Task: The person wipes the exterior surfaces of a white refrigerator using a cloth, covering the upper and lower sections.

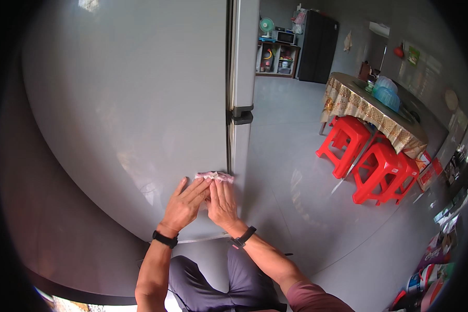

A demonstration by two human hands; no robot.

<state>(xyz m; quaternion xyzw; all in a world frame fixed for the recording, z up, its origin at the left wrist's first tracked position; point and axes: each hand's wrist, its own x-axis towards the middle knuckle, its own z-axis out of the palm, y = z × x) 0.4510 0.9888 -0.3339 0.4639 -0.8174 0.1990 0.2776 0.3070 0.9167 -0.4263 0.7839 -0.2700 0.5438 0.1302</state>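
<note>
A folded pink and white cloth (214,176) lies pressed flat against the grey side panel of a refrigerator (148,97), near its door edge. My left hand (185,206) holds it down with outstretched fingers, the thumb side turned inward. Beside it, my right hand (222,202) presses the cloth's right part, and the fingertips of both hands meet there. Most of the cloth under the fingers is hidden. A dark hinge or handle piece (241,115) sits on the door edge above my hands. Dark bands circle both wrists.
Several red plastic stools (378,171) stand by a round table with a patterned tablecloth (358,105) on the right. Behind are a dark cabinet (318,46), a microwave (286,37) and a green fan (266,25). Containers (415,282) crowd the lower right. A dark curved surface (62,218) borders the left.
</note>
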